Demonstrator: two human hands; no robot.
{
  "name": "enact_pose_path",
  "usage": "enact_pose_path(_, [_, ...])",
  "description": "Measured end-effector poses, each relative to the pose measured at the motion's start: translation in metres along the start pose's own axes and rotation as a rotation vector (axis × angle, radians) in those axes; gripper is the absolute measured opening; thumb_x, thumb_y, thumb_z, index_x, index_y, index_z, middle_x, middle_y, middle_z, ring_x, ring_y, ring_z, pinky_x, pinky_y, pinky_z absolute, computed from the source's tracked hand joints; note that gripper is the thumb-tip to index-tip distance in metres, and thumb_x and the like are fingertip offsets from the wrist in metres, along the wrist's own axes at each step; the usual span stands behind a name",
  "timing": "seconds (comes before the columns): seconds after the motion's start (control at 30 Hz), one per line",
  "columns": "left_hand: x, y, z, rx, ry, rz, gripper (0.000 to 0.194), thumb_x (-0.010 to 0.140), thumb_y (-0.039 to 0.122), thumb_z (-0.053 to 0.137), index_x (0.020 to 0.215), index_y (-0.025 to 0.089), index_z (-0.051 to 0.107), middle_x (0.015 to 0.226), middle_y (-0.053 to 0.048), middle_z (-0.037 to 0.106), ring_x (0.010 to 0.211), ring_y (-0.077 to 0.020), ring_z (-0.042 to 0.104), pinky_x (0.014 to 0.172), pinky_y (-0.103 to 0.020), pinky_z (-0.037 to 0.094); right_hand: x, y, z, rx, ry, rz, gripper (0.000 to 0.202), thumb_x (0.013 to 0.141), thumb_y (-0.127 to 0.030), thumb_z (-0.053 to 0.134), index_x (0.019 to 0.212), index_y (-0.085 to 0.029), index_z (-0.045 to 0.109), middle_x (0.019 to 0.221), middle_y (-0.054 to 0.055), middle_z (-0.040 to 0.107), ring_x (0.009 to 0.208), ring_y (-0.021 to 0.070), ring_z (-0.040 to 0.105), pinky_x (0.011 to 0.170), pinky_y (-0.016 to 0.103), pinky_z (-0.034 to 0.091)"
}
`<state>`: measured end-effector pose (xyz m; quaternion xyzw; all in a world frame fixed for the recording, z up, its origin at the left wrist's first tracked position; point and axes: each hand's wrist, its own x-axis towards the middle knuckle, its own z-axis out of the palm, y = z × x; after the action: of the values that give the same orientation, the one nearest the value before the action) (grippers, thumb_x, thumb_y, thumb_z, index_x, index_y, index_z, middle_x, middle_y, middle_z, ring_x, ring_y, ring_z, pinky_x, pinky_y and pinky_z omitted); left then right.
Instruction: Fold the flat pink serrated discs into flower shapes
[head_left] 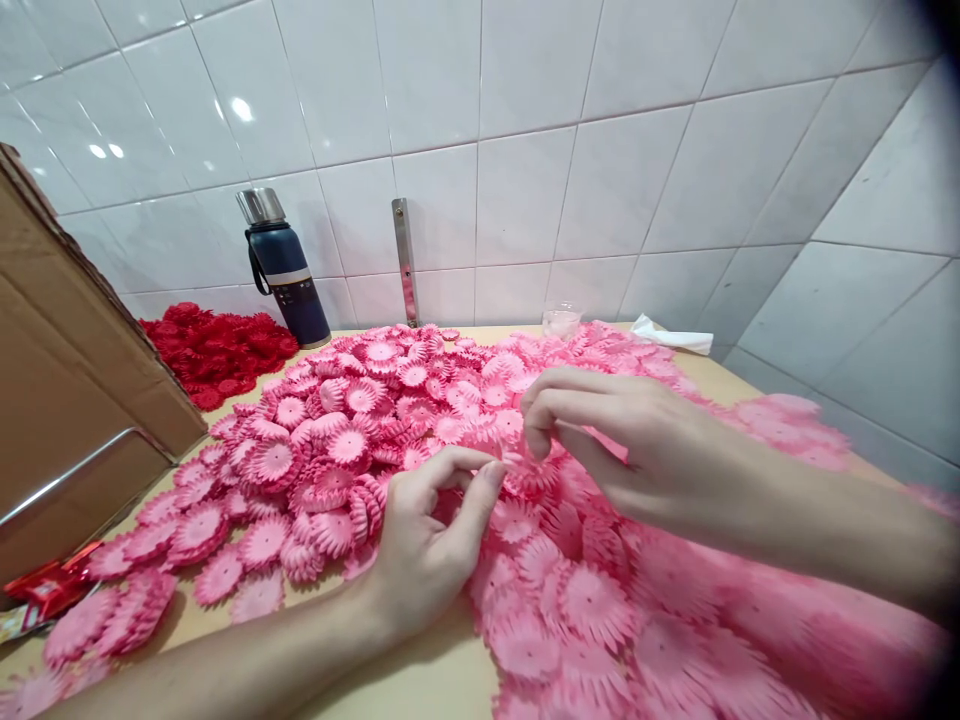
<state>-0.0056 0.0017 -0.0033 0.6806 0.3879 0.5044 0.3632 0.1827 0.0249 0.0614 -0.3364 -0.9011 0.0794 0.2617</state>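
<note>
We see two bare hands over a heap of pink discs (347, 445) on a yellowish table (412, 680). Discs: round, frilly rims, small dark dot mid-disc on many. The heap runs from left of the left hand (439, 545), behind both hands, down to the lower right; deeper pink at left, paler at right. Some lie singly, others overlap or stack. A few sit apart at lower left, near a red wrapper (56, 585).

Left hand: palm side partly toward us, thumb and index tips together, just above the discs. We can't tell if anything thin is pinched there. Right hand (611, 435): comes in from the right, back of hand up, fingers curled down toward the left fingertips, near them but apart. Its fingertips are partly hidden; we can't tell whether they meet or grip anything.

Around: cardboard box (82, 340) along the left edge, metal rod (75, 475) across its lower part. Red pile (217, 350) behind the box's edge, beside a dark blue flask (289, 270) with silver lid and strap, tilted in view. Metal strip (404, 260) at the tiled wall (525, 90), behind the heap. Clear cup (561, 320) at the back, white paper (671, 335) to its right.
</note>
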Motion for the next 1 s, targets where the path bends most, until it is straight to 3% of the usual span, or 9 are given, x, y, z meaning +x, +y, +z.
enact_pose_path(0.2, [-0.001,-0.002,0.000,0.037,0.029,0.052,0.014,0.089,0.023,0.055,0.081,0.014,0.061,0.060,0.002,0.056,0.050,-0.0060,0.047,0.046,-0.017,0.037,0.004,0.027,-0.014,-0.114,0.202,0.101,0.021,0.075,-0.002,0.046,0.076,-0.021,0.055,0.085,0.005,0.061,0.072,0.0180,0.055,0.063,0.030,0.038])
enact_pose_path(0.33, [0.000,0.000,0.001,0.047,0.075,0.031,0.009,0.085,0.024,0.062,0.087,0.016,0.063,0.058,0.003,0.058,0.050,-0.0066,0.050,0.049,-0.017,0.040,0.003,0.041,-0.013,0.076,0.235,0.203,0.017,0.081,-0.010,0.049,0.078,-0.023,0.060,0.084,0.003,0.063,0.076,0.0186,0.058,0.065,0.031,0.042])
enact_pose_path(0.5, [0.002,0.002,0.002,-0.027,0.103,-0.041,0.023,0.076,0.027,0.073,0.092,0.018,0.057,0.069,0.004,0.061,0.057,-0.0075,0.055,0.054,-0.018,0.046,0.004,0.020,-0.008,0.160,0.206,0.156,0.017,0.078,-0.008,0.054,0.084,-0.022,0.062,0.083,0.001,0.066,0.075,0.0155,0.060,0.065,0.027,0.047])
enact_pose_path(0.7, [0.003,0.002,0.000,-0.008,0.083,0.015,0.013,0.082,0.027,0.067,0.088,0.018,0.061,0.062,0.005,0.060,0.055,-0.0063,0.054,0.055,-0.017,0.044,0.000,-0.011,-0.002,0.222,0.075,0.070,0.021,0.078,-0.004,0.053,0.085,-0.022,0.060,0.078,-0.004,0.064,0.068,0.0092,0.057,0.060,0.021,0.046])
enact_pose_path(0.83, [0.003,0.001,0.001,0.011,0.060,0.039,0.009,0.086,0.026,0.062,0.087,0.017,0.064,0.068,0.002,0.064,0.058,-0.0066,0.055,0.055,-0.017,0.043,-0.002,-0.016,0.002,0.264,0.033,0.067,0.020,0.080,-0.005,0.053,0.088,-0.021,0.060,0.080,-0.005,0.064,0.069,0.0079,0.058,0.062,0.020,0.047])
enact_pose_path(1.0, [0.001,0.001,0.001,0.011,0.051,0.039,0.011,0.087,0.026,0.061,0.087,0.016,0.065,0.059,0.004,0.058,0.049,-0.0050,0.048,0.047,-0.017,0.037,0.000,-0.015,0.003,0.270,0.039,0.081,0.019,0.078,-0.003,0.054,0.084,-0.020,0.060,0.076,-0.005,0.063,0.066,0.0071,0.056,0.061,0.019,0.046])
